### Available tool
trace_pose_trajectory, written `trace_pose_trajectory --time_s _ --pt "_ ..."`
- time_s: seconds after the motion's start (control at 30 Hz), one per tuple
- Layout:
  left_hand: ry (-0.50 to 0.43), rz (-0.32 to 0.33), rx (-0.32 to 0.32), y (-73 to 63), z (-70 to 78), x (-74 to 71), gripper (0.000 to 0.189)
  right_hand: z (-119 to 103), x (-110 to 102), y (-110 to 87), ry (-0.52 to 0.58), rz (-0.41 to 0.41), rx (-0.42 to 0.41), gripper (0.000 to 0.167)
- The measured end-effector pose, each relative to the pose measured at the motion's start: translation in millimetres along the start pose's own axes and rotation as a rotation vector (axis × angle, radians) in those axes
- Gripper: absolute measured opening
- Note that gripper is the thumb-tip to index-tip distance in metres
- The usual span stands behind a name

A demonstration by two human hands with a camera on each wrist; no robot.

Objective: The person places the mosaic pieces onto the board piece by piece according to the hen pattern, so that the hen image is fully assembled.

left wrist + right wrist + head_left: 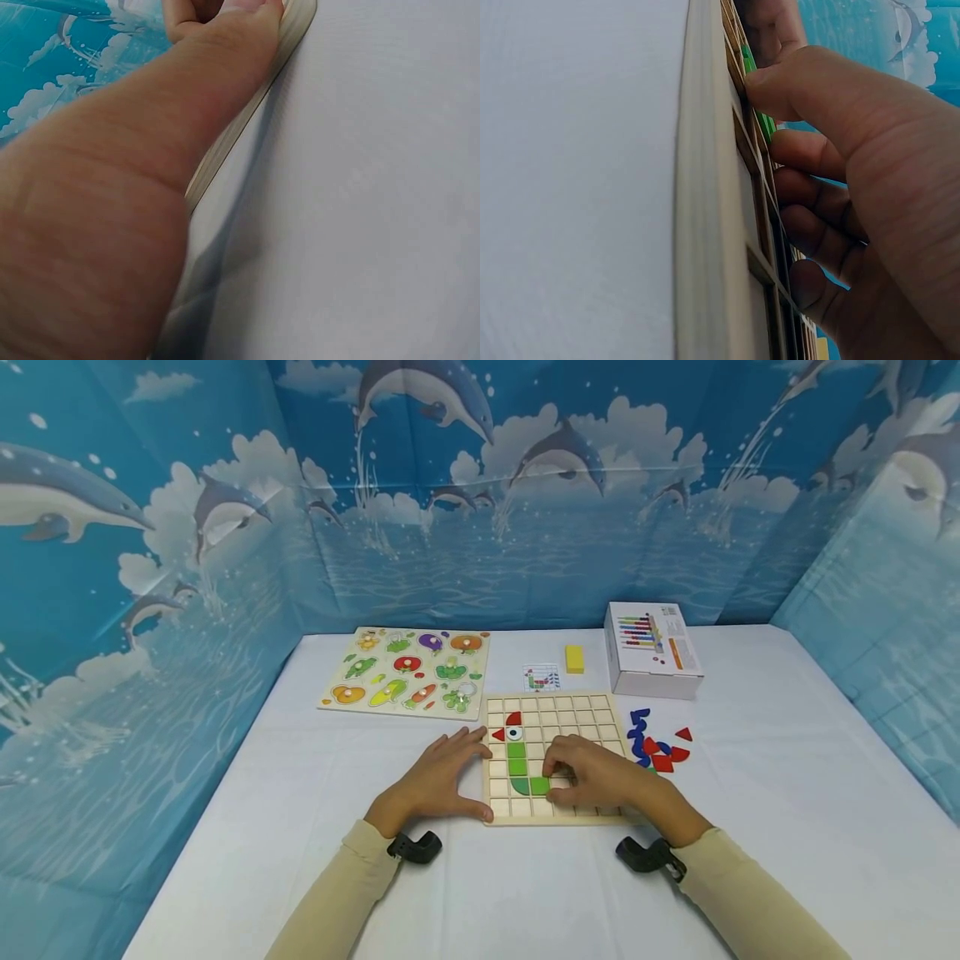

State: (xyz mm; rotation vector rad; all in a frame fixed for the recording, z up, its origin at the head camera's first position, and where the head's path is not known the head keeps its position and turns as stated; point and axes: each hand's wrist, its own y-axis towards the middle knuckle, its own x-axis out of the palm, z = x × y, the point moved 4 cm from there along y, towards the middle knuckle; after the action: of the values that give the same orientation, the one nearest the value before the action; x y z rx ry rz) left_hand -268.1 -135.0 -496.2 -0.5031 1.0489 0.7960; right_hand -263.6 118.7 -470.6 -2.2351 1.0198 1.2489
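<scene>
A wooden grid board (577, 718) lies on the table between both hands. Laid in its cells are a red quarter-round piece (513, 719), a red triangle (498, 735), an eye tile (513, 733), green squares (517, 758) and a green quarter-round piece (519, 786). My left hand (442, 777) rests against the board's left edge, thumb low, fingers spread higher up. With thumb and index finger, my right hand (596, 772) pinches a green square (538, 786) at the row's right end. In the right wrist view, green (765, 124) shows between those fingertips; the other fingers curl over the board.
Loose blue pieces (638, 727) and red pieces (662, 763) lie right of the board. Behind it are a picture card (541, 677), a yellow block (574, 659) and a white box (656, 685). A vegetable puzzle board (390, 664) lies at the back left.
</scene>
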Motion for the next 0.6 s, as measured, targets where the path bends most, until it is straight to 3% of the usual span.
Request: trace_pose_trajectory --time_s 0.6 --pt "-0.003 -0.003 -0.008 -1.4 2.0 -0.6 0.090 -0.4 1.2 -0.6 0.000 0.003 0.008 0.020"
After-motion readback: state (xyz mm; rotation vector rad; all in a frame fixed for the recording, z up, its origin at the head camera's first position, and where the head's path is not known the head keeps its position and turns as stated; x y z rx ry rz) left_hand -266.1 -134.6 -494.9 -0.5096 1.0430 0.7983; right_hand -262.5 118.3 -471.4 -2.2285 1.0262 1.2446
